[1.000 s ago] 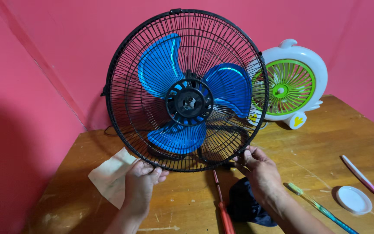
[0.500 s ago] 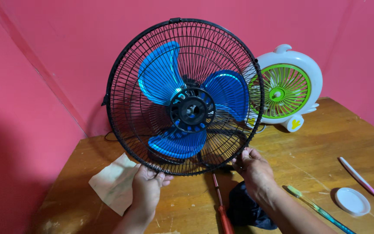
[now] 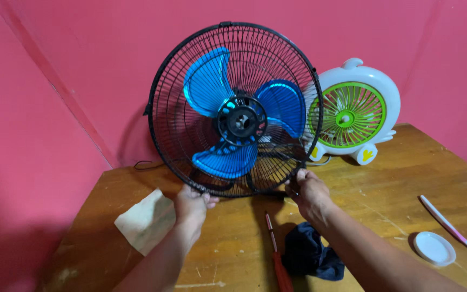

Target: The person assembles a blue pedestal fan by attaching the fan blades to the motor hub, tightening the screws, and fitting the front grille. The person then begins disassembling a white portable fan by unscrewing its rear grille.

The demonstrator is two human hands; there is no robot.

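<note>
I'm standing a black fan (image 3: 236, 108) with blue blades (image 3: 233, 108) upright on the wooden table (image 3: 385, 189), in the corner of pink walls (image 3: 55, 65), its wire cage facing me. Just behind its right edge, a small white fan (image 3: 352, 111) with a green grille is sitting on the table, touching or nearly touching the cage; I cannot tell which. My left hand (image 3: 192, 206) is closing its fingers on the cage's lower left rim. My right hand (image 3: 309, 193) is pinching the lower right rim, fingers curled around the wires. A pale paper sheet (image 3: 144, 220) is lying to the left of my left hand. A dark blue cloth (image 3: 309, 254) is lying under my right forearm, a red screwdriver (image 3: 278, 259) just beside it. A white lid (image 3: 434, 248) and a white-and-pink toothbrush (image 3: 452, 230) are lying far right, near each other.
</note>
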